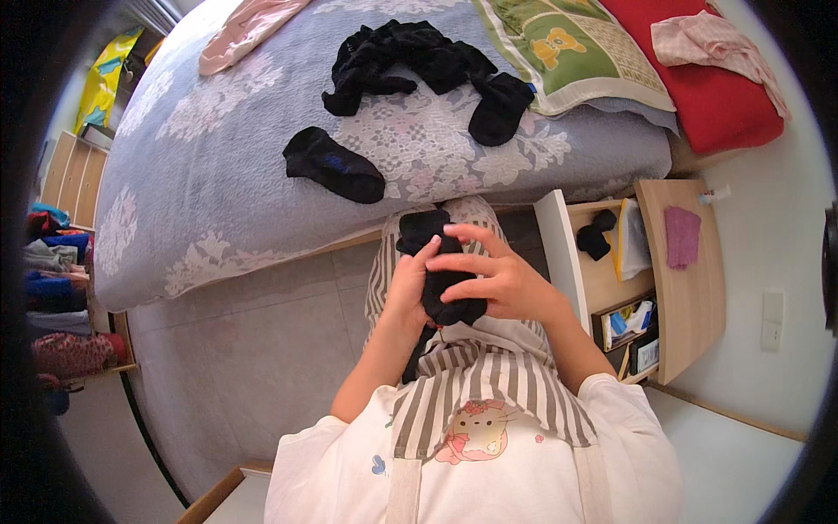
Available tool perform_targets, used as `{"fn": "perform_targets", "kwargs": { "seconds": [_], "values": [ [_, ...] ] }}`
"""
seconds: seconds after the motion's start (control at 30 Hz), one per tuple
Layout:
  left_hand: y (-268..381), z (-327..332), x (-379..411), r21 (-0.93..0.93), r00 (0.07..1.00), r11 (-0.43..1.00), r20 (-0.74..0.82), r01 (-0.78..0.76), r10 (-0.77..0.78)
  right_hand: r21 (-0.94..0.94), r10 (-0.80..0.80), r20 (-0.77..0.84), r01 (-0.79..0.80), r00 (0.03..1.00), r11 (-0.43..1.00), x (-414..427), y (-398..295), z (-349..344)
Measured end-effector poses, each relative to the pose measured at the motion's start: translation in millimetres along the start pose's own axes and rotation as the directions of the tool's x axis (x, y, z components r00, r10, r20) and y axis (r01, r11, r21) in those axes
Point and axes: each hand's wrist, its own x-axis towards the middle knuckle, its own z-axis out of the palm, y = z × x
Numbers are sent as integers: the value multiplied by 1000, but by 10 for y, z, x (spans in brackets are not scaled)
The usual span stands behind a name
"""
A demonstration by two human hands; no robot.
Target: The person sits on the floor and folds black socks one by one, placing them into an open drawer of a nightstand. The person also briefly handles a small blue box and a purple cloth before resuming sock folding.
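Over my lap, my left hand [409, 288] holds black socks [452, 281] from the left side, its thumb up against them. From the right, my right hand [501, 272] lies across the same socks with its fingers spread and touching the fabric. How many socks are in my hands cannot be told. On the bed's grey-blue floral cover [216, 170] lies a single black sock [335, 167] with a blue mark on it. Farther back is a heap of black socks [406, 56], and another black sock [501, 108] lies flat at the heap's right end.
At my right stands an open drawer [560, 255] with a balled black sock pair [596, 234] and small boxes. A purple cloth [682, 237] lies on the wooden top beside it. Folded clothes [59, 288] fill a shelf at the left. A green blanket [576, 59] covers the bed's right part.
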Motion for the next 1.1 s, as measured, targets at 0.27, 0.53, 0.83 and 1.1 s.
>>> {"fn": "perform_targets", "kwargs": {
  "seconds": [0.27,0.53,0.83,1.1],
  "values": [
    [22,-27,68,210,852,857,-146,-470,503,111,100,-33,-96,994,989,-84,-7,137],
    [-73,139,-15,520,769,626,99,-581,632,184,600,-201,-572,774,799,-131,106,278],
    [-313,-46,58,621,852,603,229,-500,471,260,742,-473,-730,474,632,-43,209,385],
    [-317,-6,18,820,724,112,421,-562,546,526,820,-350,-628,454,573,-160,362,388]
  ]
}}
